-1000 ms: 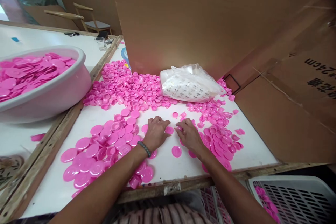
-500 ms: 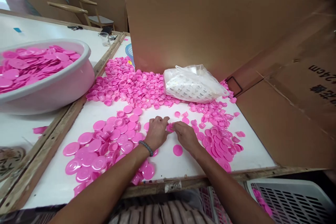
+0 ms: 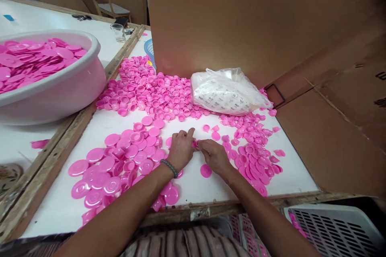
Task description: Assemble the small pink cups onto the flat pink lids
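Between my two hands, over the middle of the white table [image 3: 193,186], is a small pink plastic cup [image 3: 195,143], mostly covered by fingers. My left hand [image 3: 181,150], a beaded bracelet at its wrist, is closed on its left side. From the right, my right hand [image 3: 214,154] pinches the same piece. A single pink disc [image 3: 206,170] lies flat just below the hands. Pink saucers and cups [image 3: 120,164] are heaped left of my left arm. To the right of my right hand lies a pile of pink saucers [image 3: 251,164].
Many small pink cups [image 3: 163,92] spread along the back beside a clear plastic bag [image 3: 229,92]. A large basin [image 3: 75,84] of pink discs stands left, past a wooden edge strip [image 3: 81,124]. Cardboard [image 3: 241,20] walls the back and right. A grey basket [image 3: 334,217] sits below at right.
My hands stay together at the pink cup, which shows less between the fingers now. The camera view has shifted slightly; the things on the table look otherwise the same.
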Demonstrator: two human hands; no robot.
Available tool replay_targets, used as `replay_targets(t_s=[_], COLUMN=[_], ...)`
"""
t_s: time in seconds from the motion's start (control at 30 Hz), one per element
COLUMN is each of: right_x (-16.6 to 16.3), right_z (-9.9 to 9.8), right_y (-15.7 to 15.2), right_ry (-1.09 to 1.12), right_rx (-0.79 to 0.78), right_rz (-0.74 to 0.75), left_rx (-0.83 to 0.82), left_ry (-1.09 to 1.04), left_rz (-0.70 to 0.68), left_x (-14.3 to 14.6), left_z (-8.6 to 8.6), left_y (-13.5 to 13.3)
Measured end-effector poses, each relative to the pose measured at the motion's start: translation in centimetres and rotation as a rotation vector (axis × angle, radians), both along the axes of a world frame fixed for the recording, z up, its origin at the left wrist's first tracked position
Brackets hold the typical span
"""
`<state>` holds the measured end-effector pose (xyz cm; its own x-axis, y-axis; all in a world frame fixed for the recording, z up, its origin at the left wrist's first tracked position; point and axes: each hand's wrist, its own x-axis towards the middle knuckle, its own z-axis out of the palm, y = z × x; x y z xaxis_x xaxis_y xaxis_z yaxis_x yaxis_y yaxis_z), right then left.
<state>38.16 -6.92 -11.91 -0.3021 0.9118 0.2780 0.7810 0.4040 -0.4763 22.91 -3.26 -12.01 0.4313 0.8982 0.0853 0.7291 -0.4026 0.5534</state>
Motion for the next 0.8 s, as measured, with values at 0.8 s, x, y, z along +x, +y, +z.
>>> replay_targets(t_s=[0.8], right_x=[-0.6], right_z=[0.1], right_y=[0.1], right_ry=[-0.267], right_rx=[0.047], right_rz=[0.043], left_rx=[-0.04], left_ry=[0.005], left_rz=[-0.021], left_x=[-0.5], left_z=[0.5], left_y=[0.0])
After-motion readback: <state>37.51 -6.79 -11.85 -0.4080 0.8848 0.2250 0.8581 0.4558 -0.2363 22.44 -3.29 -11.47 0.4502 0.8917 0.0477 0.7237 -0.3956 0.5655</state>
